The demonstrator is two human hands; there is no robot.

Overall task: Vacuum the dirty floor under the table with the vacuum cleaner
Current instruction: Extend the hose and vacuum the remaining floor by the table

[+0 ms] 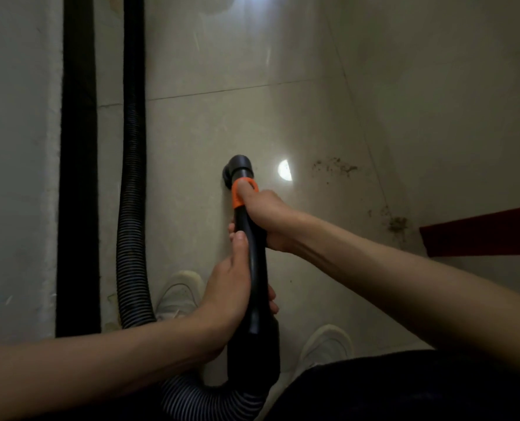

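Hands grip the black vacuum tube one above the other, seen from straight overhead. The right hand is the farther one: its fingers curl round the tube just below the orange collar, and the thumb lies along that collar. The left hand holds the tube nearer the body, thumb stretched up the tube's left side and fingers wrapped round to the right. Both forearms are bare.

The tube points down and away to the nozzle, a short dark cuff that sits on or just above the pale tiled floor; whether it touches cannot be told. Just to the right of the nozzle a round bright reflection shines on the tile. Farther right lie two patches of brown dirt: one near the reflection, another beside a dark red edge that enters from the right side.

From the near end of the tube a ribbed black hose loops left under the left forearm and runs away up the floor. Left of it a flat black strip runs alongside, against a pale grey surface. Two white shoes, the left and the right, stand on the tile on either side of the tube.
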